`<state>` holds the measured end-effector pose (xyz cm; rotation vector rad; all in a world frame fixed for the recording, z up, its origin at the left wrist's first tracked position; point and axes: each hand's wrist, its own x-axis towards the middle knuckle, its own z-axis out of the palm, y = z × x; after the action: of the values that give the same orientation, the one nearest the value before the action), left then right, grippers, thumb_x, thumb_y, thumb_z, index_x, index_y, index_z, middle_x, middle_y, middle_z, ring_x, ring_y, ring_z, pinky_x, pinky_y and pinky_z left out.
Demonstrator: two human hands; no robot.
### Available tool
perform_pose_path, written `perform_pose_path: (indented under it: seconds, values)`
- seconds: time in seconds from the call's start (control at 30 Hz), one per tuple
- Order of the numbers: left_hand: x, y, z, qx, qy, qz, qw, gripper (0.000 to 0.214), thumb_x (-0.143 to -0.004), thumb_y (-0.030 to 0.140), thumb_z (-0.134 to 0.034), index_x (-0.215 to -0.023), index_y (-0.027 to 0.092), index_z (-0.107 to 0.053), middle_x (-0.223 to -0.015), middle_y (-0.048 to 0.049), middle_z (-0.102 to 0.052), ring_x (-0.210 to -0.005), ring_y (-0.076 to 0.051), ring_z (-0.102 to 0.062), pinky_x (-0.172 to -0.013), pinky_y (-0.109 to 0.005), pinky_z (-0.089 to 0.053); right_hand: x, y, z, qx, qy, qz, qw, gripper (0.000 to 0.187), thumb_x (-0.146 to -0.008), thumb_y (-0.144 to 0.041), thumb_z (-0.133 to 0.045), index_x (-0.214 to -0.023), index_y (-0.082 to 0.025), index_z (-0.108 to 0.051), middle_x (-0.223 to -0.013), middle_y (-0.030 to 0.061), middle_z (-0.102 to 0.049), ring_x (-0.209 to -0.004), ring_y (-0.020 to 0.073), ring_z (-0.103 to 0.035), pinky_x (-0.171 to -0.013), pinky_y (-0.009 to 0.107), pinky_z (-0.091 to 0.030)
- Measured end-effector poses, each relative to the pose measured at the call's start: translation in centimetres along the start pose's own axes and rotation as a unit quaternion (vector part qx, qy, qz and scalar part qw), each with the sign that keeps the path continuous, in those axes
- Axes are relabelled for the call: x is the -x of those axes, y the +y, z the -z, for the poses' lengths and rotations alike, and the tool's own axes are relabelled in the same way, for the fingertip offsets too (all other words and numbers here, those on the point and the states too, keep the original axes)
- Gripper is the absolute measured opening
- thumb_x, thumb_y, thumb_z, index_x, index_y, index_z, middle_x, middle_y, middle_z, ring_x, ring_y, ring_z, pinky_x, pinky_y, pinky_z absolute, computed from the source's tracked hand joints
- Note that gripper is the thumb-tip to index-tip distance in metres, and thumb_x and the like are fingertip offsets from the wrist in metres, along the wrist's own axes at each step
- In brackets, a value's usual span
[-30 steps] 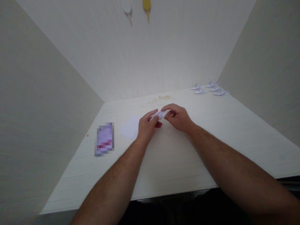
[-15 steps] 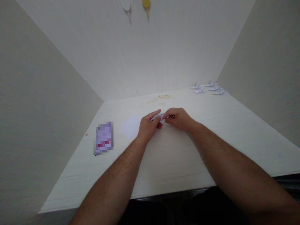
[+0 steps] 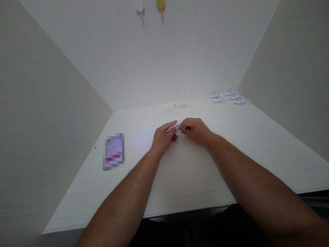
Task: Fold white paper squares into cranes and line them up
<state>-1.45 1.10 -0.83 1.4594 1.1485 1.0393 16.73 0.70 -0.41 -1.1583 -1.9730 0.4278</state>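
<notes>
Both hands meet over the middle of the white table (image 3: 195, 171). My left hand (image 3: 162, 138) and my right hand (image 3: 195, 130) pinch a small folded piece of white paper (image 3: 174, 128) between thumb and fingertips, low against the tabletop. Most of the paper is hidden by the fingers. A flat white sheet (image 3: 142, 138) lies just left of my left hand.
A blurred purple packet (image 3: 114, 151) lies at the left of the table. Several small folded paper cranes (image 3: 228, 96) sit at the far right corner. White walls enclose the table on three sides. Two objects, white (image 3: 138, 6) and yellow (image 3: 160, 4), hang on the back wall.
The hands have lowered the folded paper toward the tabletop and closed tighter on it. Since half a second ago they have barely moved.
</notes>
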Motion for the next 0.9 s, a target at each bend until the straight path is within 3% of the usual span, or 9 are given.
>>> perform_pose_path:
  seconds: [0.3,0.57,0.9]
  values:
    - [0.0,-0.1,0.2,0.019,-0.013,-0.001,1.0,0.045,-0.083,0.035,-0.068,-0.124,0.018,-0.067,-0.065,-0.002,-0.068,-0.056,-0.011,-0.061,-0.06,-0.025,-0.051,0.1,-0.3,-0.2,-0.06,-0.013,-0.046,0.997,0.011,-0.076,-0.014,-0.066,-0.077,-0.023,-0.073,-0.066,-0.0032,-0.067,-0.06,0.0105,-0.059,-0.063,0.024,-0.045]
    - [0.0,-0.1,-0.1,0.043,-0.005,-0.008,0.999,0.037,-0.083,0.029,-0.066,-0.118,0.018,-0.07,-0.068,-0.0021,-0.068,-0.055,-0.011,-0.061,-0.056,-0.024,-0.052,0.1,-0.1,-0.2,-0.061,0.041,-0.062,0.995,0.004,-0.074,-0.023,-0.071,-0.076,-0.021,-0.074,-0.07,0.0,-0.07,-0.06,0.0112,-0.058,-0.063,0.026,-0.046]
    - [0.1,-0.2,0.1,0.023,-0.024,-0.015,0.999,0.041,-0.082,0.03,-0.067,-0.121,0.017,-0.068,-0.064,-0.0007,-0.067,-0.054,-0.011,-0.06,-0.057,-0.024,-0.052,0.2,0.1,-1.3,-0.208,0.096,-0.141,0.963,0.02,-0.065,-0.026,-0.075,-0.076,-0.02,-0.059,-0.06,-0.0015,-0.064,-0.055,0.0137,-0.061,-0.052,0.026,-0.046]
